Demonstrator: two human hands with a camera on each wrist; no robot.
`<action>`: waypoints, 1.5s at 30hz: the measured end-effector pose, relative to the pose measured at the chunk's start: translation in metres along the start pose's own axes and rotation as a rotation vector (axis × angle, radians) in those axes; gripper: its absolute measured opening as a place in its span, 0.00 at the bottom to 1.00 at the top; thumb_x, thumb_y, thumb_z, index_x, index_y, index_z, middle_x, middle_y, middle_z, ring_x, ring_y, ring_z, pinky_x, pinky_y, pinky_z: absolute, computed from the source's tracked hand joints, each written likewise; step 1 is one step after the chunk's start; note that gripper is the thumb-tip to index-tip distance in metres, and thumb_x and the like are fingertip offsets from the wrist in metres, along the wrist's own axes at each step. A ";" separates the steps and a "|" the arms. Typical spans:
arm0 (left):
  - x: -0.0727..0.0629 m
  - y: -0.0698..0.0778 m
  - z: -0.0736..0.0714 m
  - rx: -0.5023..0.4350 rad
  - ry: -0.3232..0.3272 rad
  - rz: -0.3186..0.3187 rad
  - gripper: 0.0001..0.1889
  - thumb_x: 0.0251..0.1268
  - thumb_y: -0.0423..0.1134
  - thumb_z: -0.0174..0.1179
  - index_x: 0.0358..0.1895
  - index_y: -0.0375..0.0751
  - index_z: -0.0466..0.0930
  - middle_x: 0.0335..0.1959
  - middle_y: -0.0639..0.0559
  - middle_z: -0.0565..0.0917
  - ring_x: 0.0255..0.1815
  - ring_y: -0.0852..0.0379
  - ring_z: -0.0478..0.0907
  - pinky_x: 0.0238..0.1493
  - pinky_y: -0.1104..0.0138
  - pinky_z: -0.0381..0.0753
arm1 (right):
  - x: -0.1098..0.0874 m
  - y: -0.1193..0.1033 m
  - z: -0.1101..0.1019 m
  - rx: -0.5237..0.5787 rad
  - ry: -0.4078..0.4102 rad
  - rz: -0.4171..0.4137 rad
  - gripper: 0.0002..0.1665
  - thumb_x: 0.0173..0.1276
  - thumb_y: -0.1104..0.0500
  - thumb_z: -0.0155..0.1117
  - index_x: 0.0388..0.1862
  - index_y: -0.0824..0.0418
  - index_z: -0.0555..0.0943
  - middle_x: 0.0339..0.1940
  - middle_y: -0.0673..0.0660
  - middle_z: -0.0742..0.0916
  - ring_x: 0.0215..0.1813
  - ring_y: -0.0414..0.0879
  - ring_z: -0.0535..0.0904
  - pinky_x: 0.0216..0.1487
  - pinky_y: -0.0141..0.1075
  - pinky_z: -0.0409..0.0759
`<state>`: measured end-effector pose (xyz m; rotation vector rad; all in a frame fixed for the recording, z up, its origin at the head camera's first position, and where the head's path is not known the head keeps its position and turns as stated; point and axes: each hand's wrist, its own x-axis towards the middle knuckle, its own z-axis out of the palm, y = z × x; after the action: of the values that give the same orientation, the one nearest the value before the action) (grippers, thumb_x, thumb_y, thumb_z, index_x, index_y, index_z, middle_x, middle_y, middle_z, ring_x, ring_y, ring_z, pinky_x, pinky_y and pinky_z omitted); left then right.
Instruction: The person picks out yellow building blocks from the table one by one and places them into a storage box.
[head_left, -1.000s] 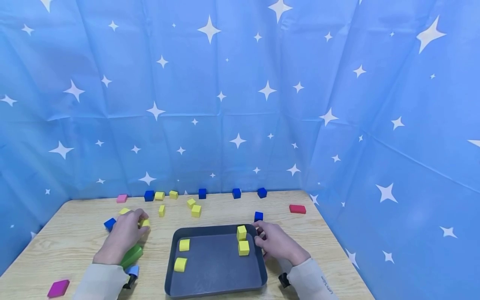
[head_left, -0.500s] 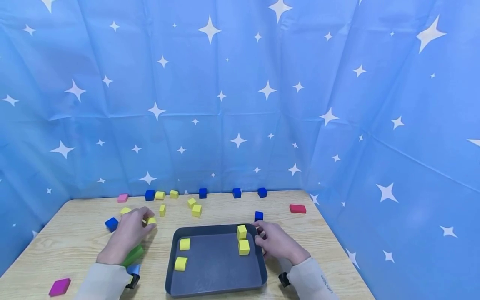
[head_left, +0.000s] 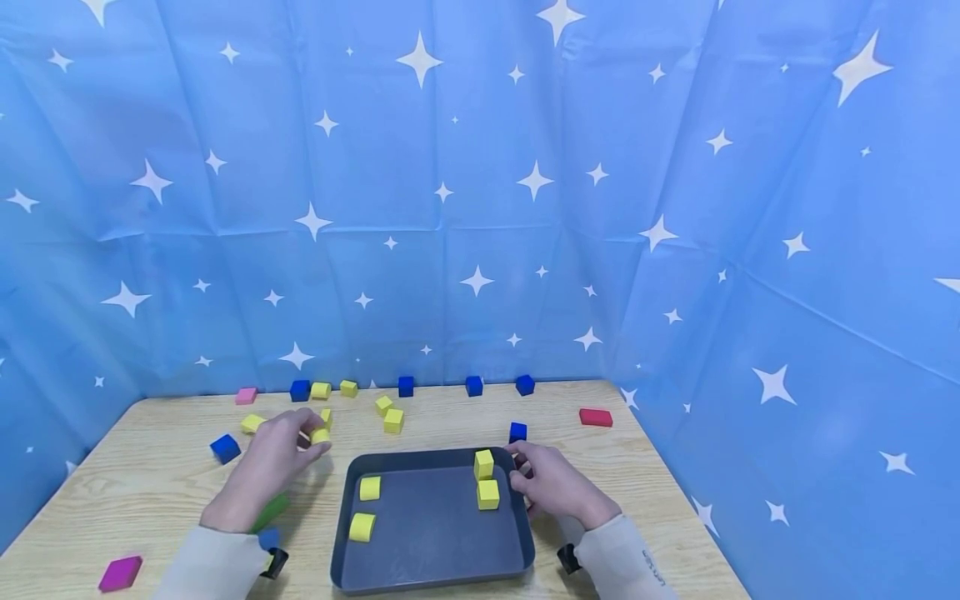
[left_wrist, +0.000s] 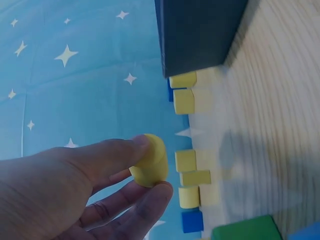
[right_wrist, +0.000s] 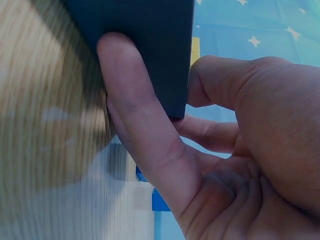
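One dark tray (head_left: pixel 431 546) sits closest, two rounded yellow blocks (head_left: pixel 362 527) by its left wall, two yellow cubes (head_left: pixel 488 495) by its right, and the right hand (head_left: pixel 558 487) has it pinched near the far right corner, thumb at the rim, a finger along the outside wall. Just beyond and off to the left, the left hand (head_left: pixel 270 458) nips a held yellow block (left_wrist: pixel 152 167) between thumb and fingertips, seemingly clear of the table (head_left: pixel 637 467). Light, I'd say, stiff, not fragile; wood or foam, can't tell. That curved side could let it roll, so a square pinch on opposite faces looks surest. Further out, blue blocks (head_left: pixel 406 386) and small yellow blocks (head_left: pixel 321 391) dot the far edge, before the starry curtain (head_left: pixel 450 258). And the change from a second ago: left hand and block have come across toward the tray, now partly covering a slim yellow block (head_left: pixel 327 415) that showed whole, while the right hand and tray keep their places.
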<state>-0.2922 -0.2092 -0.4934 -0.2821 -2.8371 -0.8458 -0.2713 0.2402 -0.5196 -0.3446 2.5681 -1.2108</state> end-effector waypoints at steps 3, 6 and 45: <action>-0.001 0.006 0.001 -0.018 0.003 0.031 0.14 0.73 0.31 0.81 0.55 0.32 0.90 0.50 0.38 0.94 0.46 0.44 0.95 0.47 0.52 0.99 | 0.000 0.000 0.000 -0.002 0.001 0.002 0.28 0.88 0.65 0.65 0.82 0.67 0.78 0.56 0.65 0.91 0.49 0.51 0.91 0.34 0.43 0.96; -0.002 0.012 0.003 -0.026 0.004 0.066 0.14 0.73 0.32 0.81 0.55 0.34 0.90 0.49 0.40 0.94 0.46 0.45 0.95 0.47 0.53 0.99 | 0.000 0.000 0.000 -0.014 0.001 -0.001 0.28 0.88 0.65 0.64 0.83 0.66 0.78 0.57 0.65 0.91 0.50 0.51 0.91 0.34 0.42 0.96; -0.016 0.061 0.040 -0.047 -0.113 0.316 0.12 0.71 0.33 0.83 0.52 0.45 0.91 0.42 0.56 0.87 0.41 0.62 0.89 0.41 0.73 0.91 | 0.000 -0.001 0.000 -0.008 0.004 -0.019 0.27 0.87 0.65 0.65 0.81 0.67 0.79 0.56 0.65 0.92 0.49 0.51 0.92 0.32 0.43 0.96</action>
<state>-0.2675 -0.1392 -0.4976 -0.7828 -2.7663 -0.8518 -0.2712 0.2398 -0.5192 -0.3702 2.5793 -1.2093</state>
